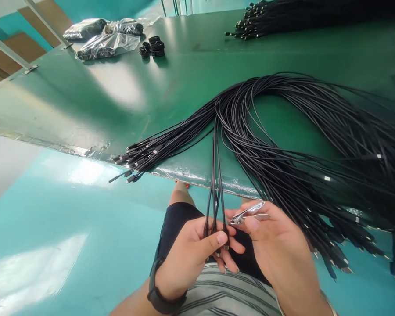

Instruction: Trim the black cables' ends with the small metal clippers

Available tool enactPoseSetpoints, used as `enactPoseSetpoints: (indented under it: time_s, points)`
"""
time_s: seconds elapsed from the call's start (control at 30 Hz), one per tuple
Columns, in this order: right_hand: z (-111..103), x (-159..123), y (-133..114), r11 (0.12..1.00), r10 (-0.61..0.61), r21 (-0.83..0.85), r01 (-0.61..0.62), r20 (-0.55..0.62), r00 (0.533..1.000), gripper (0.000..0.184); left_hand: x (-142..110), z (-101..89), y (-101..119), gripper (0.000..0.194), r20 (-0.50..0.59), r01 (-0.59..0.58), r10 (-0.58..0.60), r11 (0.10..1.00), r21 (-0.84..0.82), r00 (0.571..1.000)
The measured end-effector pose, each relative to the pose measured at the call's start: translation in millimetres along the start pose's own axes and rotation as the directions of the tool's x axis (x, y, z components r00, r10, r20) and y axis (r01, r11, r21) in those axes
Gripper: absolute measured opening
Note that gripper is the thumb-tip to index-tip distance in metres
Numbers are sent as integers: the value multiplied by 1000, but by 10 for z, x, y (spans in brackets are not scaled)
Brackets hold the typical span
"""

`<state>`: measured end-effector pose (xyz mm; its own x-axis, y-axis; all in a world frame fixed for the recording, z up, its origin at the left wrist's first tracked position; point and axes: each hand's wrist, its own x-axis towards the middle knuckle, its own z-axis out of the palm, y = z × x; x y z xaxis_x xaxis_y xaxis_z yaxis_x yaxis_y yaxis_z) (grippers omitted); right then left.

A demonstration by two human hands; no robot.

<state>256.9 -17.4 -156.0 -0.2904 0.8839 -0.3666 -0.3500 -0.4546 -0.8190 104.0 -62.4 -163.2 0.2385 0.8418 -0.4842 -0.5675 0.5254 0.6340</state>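
Several black USB cables [216, 175] hang over the table's front edge, their plug ends gripped by my left hand [200, 245]. The thumb presses on one connector [226, 240], whose metal tip points down toward my lap. Close beside it, my right hand [276, 245] is closed around a shiny nail clipper [248, 214], its lever raised and its jaw end near the held cables. These cables run back into a large bundle of black cables [250, 96] arched across the green table [177, 87].
Plug ends [134, 162] stick out past the table edge at left; more cable ends [335, 245] droop over it at right. Another cable pile [283, 19] lies at the back right. Plastic-wrapped packs [108, 44] and small black coils [156, 46] sit at back left, near metal posts [13, 48].
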Motion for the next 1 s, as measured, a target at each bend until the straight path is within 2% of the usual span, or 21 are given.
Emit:
enactPoseSetpoints:
  time_s: [0.13,0.33,0.73,1.0]
  points:
    - [51,-2,-32,995,47,85,-49,21,999,13,16,21,9,21,38,-34,36,998,-50,999]
    - [143,3,-88,971,68,219,-97,138,988,4,36,40,46,17,65,-60,65,994,-89,996]
    - [148,-41,-77,993,21,111,-31,88,996,1,22,54,56,20,54,-53,59,992,-111,997]
    - [140,-32,-49,992,21,120,-31,80,997,2,29,54,48,19,51,-44,50,992,-120,997]
